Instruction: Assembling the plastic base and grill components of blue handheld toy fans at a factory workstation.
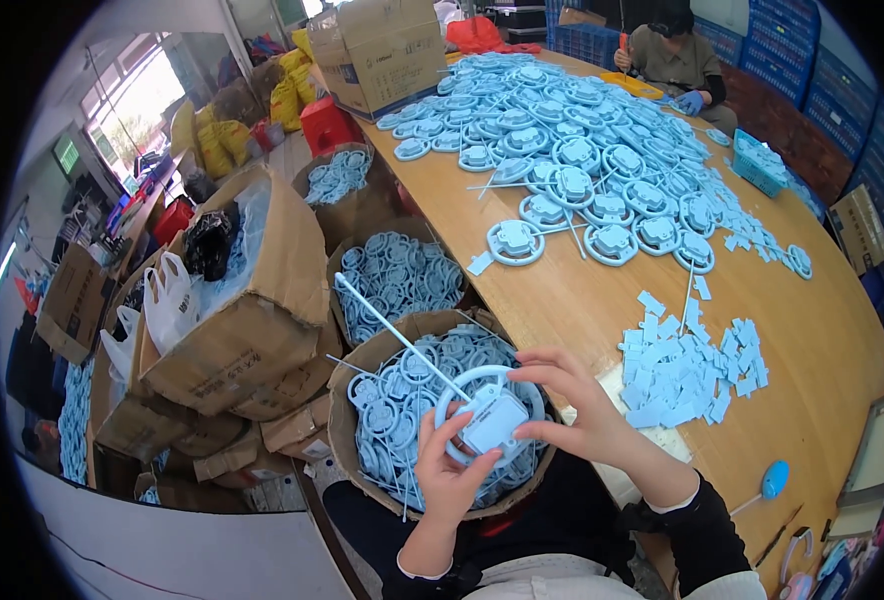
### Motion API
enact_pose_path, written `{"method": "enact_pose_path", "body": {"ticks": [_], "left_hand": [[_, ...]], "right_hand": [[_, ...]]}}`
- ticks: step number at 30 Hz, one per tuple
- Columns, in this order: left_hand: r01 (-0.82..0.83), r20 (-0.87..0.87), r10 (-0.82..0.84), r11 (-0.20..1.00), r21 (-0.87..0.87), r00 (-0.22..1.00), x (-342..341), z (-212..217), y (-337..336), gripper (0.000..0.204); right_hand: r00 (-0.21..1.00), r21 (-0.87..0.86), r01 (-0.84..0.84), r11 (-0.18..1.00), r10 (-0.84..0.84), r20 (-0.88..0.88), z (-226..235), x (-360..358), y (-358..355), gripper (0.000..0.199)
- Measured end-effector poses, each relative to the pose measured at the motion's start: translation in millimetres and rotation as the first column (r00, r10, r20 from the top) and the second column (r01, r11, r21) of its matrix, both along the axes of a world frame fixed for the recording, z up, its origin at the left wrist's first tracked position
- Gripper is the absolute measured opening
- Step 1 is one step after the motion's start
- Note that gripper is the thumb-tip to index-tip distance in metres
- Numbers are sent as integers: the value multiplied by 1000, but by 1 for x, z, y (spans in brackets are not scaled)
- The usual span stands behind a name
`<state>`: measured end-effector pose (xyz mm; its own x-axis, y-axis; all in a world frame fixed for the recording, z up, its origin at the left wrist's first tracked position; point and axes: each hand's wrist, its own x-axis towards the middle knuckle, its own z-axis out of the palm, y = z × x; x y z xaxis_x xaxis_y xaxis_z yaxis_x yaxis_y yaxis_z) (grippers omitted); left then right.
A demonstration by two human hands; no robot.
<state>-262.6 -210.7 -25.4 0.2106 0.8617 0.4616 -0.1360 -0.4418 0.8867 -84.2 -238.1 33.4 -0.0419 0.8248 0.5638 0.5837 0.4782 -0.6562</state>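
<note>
Over an open cardboard box (340, 420), I hold a light-blue plastic ring part (495, 420) in both hands. It has a flat plate in its middle, and a long thin rod (392, 325) slants from it to the upper left. My left hand (447, 475) pinches the lower left of the ring, thumb near the plate. My right hand (577, 410) grips the right side, its thumb and fingers closed at the rim. Beneath, many similar ring parts (387, 400) fill the box. To the right, a pile of small flat blue plates (677, 375) lies on the wooden table (802, 400).
A large heap of blue ring parts (572, 150) covers the table's far half. More filled boxes (402, 270) stand along its left edge. A blue disc on a stick (775, 480) lies near right. Across the table sits another person (674, 60) wearing blue gloves.
</note>
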Motion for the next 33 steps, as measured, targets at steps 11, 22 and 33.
{"method": "enact_pose_path", "body": {"ticks": [11,22,33], "left_hand": [[250,150,-202,849,-466,968,9,-11,-2,35],[299,-93,-410,785,-543,907,-1,-69,29,37],[4,-566,-408,814,-581,717,-52,-285,59,42]], "right_hand": [[686,-639,-505,580,-179,-705,-73,15,16,48],[475,-395,-303,867,-222,-852,6,144,46,31],[764,-439,643,628,-482,429,-12,198,49,55]]}}
